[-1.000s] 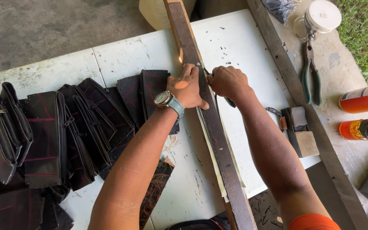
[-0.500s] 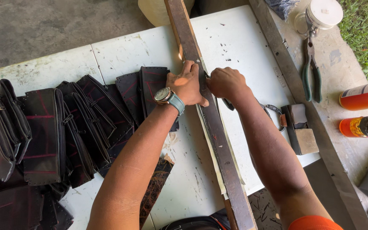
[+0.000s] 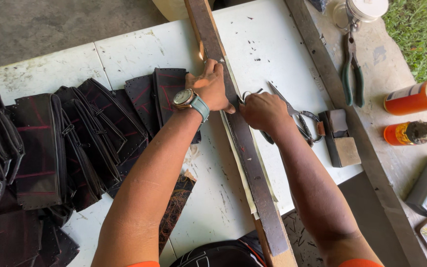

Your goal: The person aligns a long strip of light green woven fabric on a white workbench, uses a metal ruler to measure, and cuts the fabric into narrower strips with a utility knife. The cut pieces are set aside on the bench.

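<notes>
The left hand (image 3: 212,88) presses flat on a long, worn wooden strip (image 3: 243,143) laid over pale sheet material (image 3: 238,158). The right hand (image 3: 262,111) is fisted around scissors (image 3: 292,116) beside it, on a scuffed white table (image 3: 139,49).

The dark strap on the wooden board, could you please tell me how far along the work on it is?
Done: folded black pouches lie stacked at left. In hand: the left hand pins the dark strap to the wooden board; the right hand works its edge beside it. Left: the strap's near length looks untouched.
</notes>
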